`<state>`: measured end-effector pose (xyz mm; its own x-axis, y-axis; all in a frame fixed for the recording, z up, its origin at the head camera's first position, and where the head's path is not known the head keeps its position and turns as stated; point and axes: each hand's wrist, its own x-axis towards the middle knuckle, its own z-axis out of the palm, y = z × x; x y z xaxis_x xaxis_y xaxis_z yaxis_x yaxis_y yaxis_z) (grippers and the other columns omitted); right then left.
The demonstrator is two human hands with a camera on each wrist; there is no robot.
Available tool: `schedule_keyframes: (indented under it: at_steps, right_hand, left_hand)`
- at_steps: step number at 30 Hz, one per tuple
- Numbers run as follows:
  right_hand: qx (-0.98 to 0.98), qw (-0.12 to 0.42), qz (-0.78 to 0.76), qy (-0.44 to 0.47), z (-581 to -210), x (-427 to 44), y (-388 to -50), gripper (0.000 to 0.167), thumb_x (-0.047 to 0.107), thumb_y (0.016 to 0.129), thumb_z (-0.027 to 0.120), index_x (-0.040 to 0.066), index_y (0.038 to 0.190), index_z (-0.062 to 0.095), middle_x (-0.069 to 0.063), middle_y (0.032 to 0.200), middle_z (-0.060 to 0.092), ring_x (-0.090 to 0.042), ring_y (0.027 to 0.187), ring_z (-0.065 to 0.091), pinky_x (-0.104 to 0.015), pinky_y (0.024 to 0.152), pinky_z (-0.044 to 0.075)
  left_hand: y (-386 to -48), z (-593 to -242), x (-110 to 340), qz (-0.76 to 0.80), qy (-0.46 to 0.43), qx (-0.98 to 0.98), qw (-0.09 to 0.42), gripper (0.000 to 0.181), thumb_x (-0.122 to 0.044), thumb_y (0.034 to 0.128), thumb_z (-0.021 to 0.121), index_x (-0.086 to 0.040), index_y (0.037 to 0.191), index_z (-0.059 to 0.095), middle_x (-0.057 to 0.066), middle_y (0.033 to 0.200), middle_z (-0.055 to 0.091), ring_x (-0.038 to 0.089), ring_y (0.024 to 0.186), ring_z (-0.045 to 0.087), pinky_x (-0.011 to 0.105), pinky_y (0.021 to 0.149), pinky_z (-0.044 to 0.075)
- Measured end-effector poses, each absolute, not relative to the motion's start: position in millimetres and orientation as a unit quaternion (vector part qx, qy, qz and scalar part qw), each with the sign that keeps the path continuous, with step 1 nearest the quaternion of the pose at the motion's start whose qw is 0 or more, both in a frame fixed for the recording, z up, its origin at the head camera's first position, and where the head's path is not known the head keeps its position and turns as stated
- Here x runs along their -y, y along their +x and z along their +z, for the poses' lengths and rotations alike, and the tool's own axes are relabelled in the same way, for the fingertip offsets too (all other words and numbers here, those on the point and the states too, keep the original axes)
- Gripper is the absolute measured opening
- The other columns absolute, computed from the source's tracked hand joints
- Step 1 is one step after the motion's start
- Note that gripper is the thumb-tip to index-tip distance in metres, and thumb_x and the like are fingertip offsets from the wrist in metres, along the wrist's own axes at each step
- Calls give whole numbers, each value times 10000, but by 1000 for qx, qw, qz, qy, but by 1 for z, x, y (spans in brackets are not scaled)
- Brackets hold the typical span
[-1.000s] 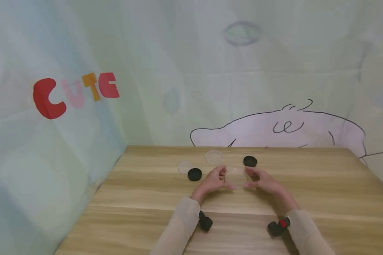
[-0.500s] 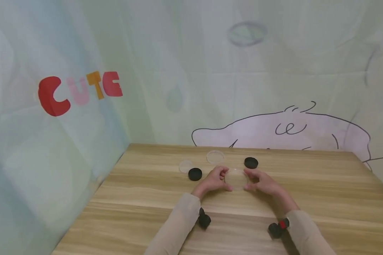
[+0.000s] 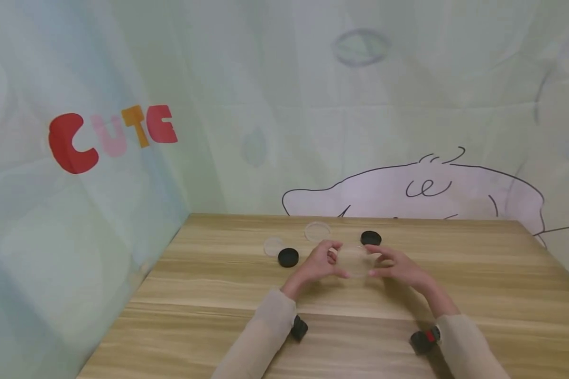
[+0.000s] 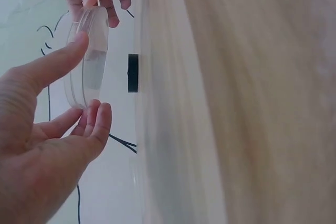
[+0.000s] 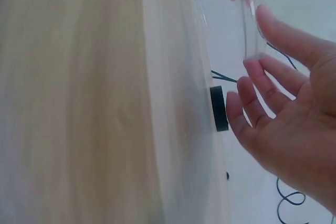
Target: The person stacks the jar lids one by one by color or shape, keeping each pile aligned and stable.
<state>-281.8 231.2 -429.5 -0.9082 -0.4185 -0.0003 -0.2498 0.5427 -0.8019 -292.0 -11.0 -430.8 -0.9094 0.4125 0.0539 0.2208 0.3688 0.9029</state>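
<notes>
A clear, shallow round petri dish (image 3: 355,261) is held level above the table between two hands. In the left wrist view, the petri dish (image 4: 87,72) shows its rim edge-on, apart from the tabletop. My left hand (image 3: 319,262) grips its left side, thumb at the near rim and fingers at the far rim. On the opposite side, my right hand (image 3: 400,267) pinches the rim between thumb and index finger; its other fingers are loosely bent, free of the dish. Just behind the right fingertips lies a black round disc (image 3: 371,238).
Left of the hands, another black disc (image 3: 288,257) lies beside a clear round dish piece (image 3: 274,247). A second clear dish piece (image 3: 317,231) lies near the back edge of the wooden table (image 3: 208,300). A printed cloth (image 3: 246,105) hangs behind.
Both hands have raised the petri dish slightly off the table and shifted it a little to the right. The discs and clear pieces on the table have stayed put.
</notes>
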Motion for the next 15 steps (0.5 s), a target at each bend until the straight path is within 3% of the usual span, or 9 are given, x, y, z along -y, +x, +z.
schedule_keyframes:
  at_steps: [4, 7, 11, 15]
  right_hand:
    - [-871, 103, -439, -197, -424, -235, -276, 679, 273, 873, 720, 50, 1447, 435, -212, 1419, 499, -401, 1230, 491, -530, 943, 442]
    - [-868, 104, -440, -207, -422, -240, -273, 668, 239, 877, 717, 43, 1447, 430, -230, 1420, 485, -402, 1219, 494, -521, 936, 463]
    - [-865, 101, -440, -220, -421, -249, -269, 650, 212, 877, 716, 54, 1442, 437, -233, 1410, 489, -373, 1190, 518, -446, 909, 488]
    - [-861, 107, -441, -231, -418, -258, -264, 653, 192, 882, 705, 30, 1448, 422, -252, 1406, 483, -349, 1167, 530, -404, 900, 496]
  left_hand:
    - [-285, -426, 8, 524, 210, -821, 86, 746, -35, 727, 835, 59, 1369, 467, 159, 1169, 495, 132, 894, 472, 227, 836, 458]
    - [-281, -426, 4, 517, 220, -823, 80, 769, -30, 723, 838, 78, 1381, 456, 125, 1088, 464, 116, 871, 454, 190, 814, 441]
    - [-275, -425, -2, 517, 227, -822, 77, 777, -24, 721, 837, 86, 1387, 453, 61, 1009, 406, 101, 854, 448, 162, 806, 441]
    - [-270, -424, -9, 529, 232, -812, 87, 749, -24, 735, 827, 74, 1382, 463, 85, 1038, 418, 99, 861, 431, 151, 795, 429]
